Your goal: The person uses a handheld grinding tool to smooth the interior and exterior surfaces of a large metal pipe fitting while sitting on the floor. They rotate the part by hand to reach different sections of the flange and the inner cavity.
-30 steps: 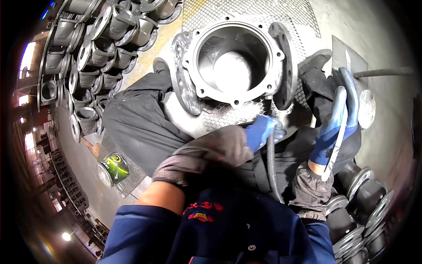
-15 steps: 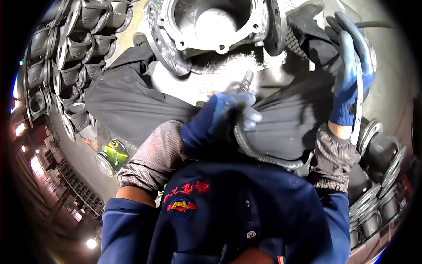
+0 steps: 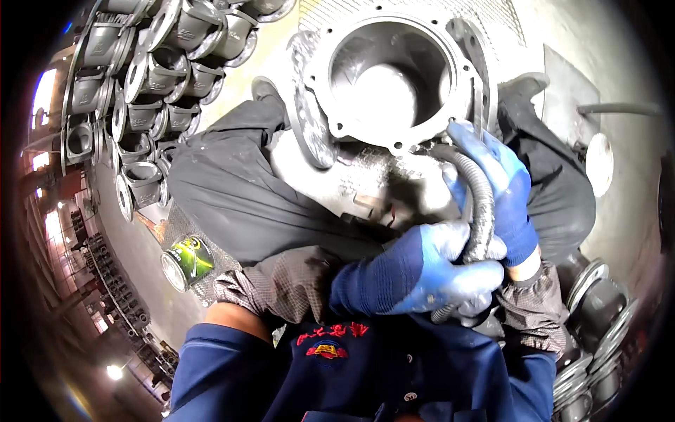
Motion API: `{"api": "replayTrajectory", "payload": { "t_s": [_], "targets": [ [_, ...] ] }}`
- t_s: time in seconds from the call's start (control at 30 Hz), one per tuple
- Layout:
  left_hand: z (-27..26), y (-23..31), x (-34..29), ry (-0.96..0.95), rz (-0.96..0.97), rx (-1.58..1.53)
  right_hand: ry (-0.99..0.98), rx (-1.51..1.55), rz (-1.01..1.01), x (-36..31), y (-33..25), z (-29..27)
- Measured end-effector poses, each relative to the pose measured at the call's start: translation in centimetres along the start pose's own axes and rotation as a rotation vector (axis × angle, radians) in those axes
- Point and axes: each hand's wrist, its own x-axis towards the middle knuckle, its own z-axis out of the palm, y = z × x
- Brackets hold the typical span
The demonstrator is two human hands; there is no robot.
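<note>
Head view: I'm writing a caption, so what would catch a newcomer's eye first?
The big, open-topped casting at top centre. Below it, the blue-gloved left hand grips a ribbed hose, with the right hand close by. The bright green can stands out at lower left.

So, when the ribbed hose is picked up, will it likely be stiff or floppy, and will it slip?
The ribbed hose will probably flex, since it curves in an arc beyond the left hand. It seems unlikely to fold sharply, as that curve looks smooth. Its ridges may make it less slippery.
</note>
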Motion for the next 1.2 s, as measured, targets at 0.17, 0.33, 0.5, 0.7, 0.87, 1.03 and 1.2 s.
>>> {"api": "replayTrajectory", "payload": {
  "t_s": [0.17, 0.33, 0.5, 0.7, 0.87, 1.03, 1.2],
  "targets": [
    [-5.0, -1.1, 0.3, -0.172, 0.055, 0.006, 0.220, 0.078, 0.109, 1.7, -1.1, -1.7],
    [-9.4, -1.3, 1.1, -0.158, 0.015, -0.116, 0.199, 0.600, 0.395, 2.1, -3.5, -4.8],
    [-8.6, -0.4, 0.2, -0.044, 0.164, -0.491, 0.216, 0.720, 0.309, 1.4, -4.7, -4.7],
    [-11.0, 2.5, -1.0, 0.170, 0.522, -0.579, 0.016, 0.471, 0.004, 1.7, -5.9, -4.3],
    [-15.1, 6.2, -3.5, 0.242, 0.660, -0.234, -0.069, -0.148, -0.020, 2.9, -3.1, -3.0],
    [-13.3, 7.1, -2.9, 0.423, 0.750, -0.073, 0.025, -0.209, -0.115, 5.5, -0.7, -0.8],
    [-16.1, 5.4, -0.9, 0.275, 0.869, 0.151, -0.111, 0.072, -0.287, 7.7, -0.2, 2.6]
  ]
}}
